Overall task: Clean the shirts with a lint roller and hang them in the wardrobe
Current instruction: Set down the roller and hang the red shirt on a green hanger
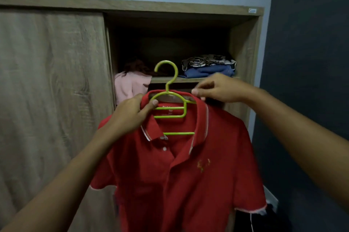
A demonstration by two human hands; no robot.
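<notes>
A red polo shirt (181,175) hangs on a lime-green plastic hanger (169,88) that I hold up in front of the open wardrobe (243,46). My left hand (130,114) grips the left side of the collar together with the hanger's arm. At the right side of the collar, my right hand (217,89) pinches the fabric near the hanger's other arm. The hanger's hook points up, free, in front of the shelf edge. No lint roller is in view.
The wardrobe's sliding door (52,80) covers the left half. Folded clothes (207,67) and a pink garment (130,84) lie on the inner shelf (188,80). A dark wall (309,61) stands at the right; dark clothing (255,220) sits low right.
</notes>
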